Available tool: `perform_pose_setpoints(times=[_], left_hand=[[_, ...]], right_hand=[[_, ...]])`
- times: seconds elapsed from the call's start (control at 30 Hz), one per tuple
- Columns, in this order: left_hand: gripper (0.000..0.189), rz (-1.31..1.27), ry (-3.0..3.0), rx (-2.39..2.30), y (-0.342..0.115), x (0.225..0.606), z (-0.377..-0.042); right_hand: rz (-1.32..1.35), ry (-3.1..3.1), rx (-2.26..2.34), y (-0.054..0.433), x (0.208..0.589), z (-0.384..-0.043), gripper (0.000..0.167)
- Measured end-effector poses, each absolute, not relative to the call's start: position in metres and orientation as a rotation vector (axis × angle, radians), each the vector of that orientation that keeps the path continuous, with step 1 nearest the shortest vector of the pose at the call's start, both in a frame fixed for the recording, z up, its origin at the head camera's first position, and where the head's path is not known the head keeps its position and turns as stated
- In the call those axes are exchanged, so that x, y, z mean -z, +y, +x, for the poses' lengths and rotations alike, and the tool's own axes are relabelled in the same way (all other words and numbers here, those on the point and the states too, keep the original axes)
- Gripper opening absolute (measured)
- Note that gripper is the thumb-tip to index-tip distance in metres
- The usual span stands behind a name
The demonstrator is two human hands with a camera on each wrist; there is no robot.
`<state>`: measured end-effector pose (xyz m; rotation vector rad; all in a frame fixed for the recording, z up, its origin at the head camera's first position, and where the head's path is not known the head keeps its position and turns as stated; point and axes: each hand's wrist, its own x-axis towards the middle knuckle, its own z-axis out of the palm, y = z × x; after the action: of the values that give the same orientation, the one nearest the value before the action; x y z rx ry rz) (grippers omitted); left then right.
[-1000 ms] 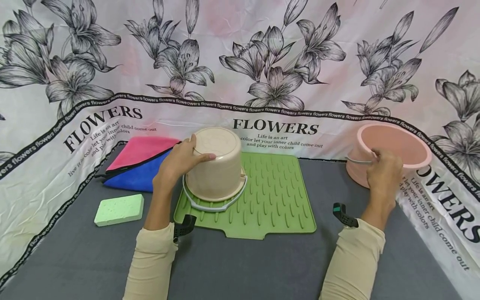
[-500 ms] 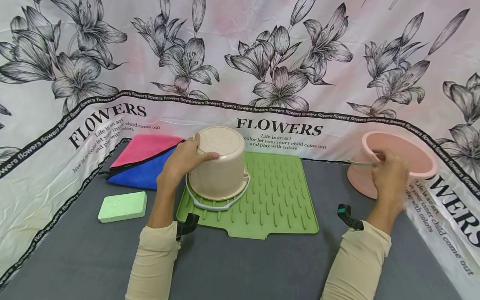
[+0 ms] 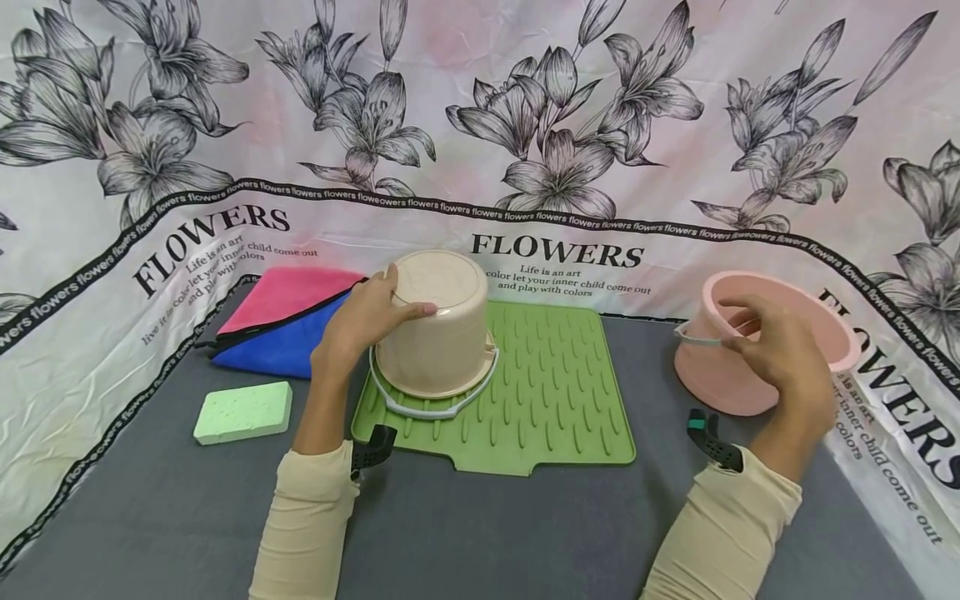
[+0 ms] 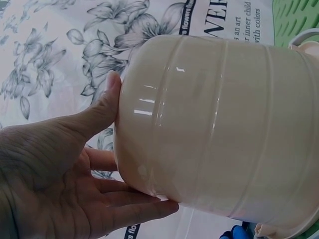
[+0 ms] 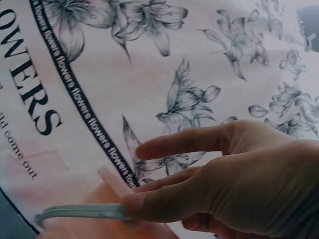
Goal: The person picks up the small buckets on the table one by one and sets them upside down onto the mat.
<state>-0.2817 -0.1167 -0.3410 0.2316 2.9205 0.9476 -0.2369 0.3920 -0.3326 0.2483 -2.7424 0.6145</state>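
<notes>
A beige bucket (image 3: 435, 342) stands upside down on the green mat (image 3: 555, 392), its handle resting on the mat. My left hand (image 3: 367, 312) holds it by the base, thumb on one side and fingers on the other, as the left wrist view shows. At the right, a pink bucket (image 3: 712, 367) stands with its mouth up. My right hand (image 3: 787, 346) is at its rim with the fingers loosely spread. In the right wrist view, the thumb tip lies at the bucket's grey handle (image 5: 84, 211), and a gap shows between thumb and index finger.
A folded pink-and-blue cloth (image 3: 277, 321) lies at the back left, partly behind my left hand. A light green sponge (image 3: 243, 412) is on the dark tabletop (image 3: 540, 533) nearer me. A flower-printed curtain (image 3: 450, 125) closes off the back and sides.
The pink bucket has come nearer me, and its tilt has lessened. My right hand's fingers have loosened and spread from their grip on its rim and handle. The left hand keeps its hold.
</notes>
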Motion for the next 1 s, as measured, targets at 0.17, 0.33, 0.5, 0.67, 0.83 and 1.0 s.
perform_pose_setpoints(times=[0.17,0.33,0.5,0.67,0.83,1.0], left_hand=[[0.108,0.230,2.910,-0.953,-0.116,0.340,-0.281],[0.108,0.252,2.930,-0.947,-0.116,0.339,-0.283],[0.108,0.244,2.930,-0.937,-0.117,0.337,-0.282],[0.108,0.238,2.918,-0.950,-0.118,0.337,-0.281],[0.109,0.246,2.921,-0.956,-0.118,0.338,-0.282],[0.109,0.248,2.903,-0.966,-0.117,0.339,-0.282]], right_hand=[[0.482,-2.749,-0.656,0.392,0.328,-0.230,0.057],[0.596,-2.760,-0.644,0.388,0.321,-0.226,0.064],[0.626,-2.781,-0.649,0.380,0.316,-0.222,0.069],[0.512,-2.845,-0.679,0.382,0.311,-0.213,0.067],[0.409,-3.032,-0.698,0.391,0.311,-0.208,0.058],[0.452,-3.145,-0.594,0.396,0.314,-0.213,0.035]])
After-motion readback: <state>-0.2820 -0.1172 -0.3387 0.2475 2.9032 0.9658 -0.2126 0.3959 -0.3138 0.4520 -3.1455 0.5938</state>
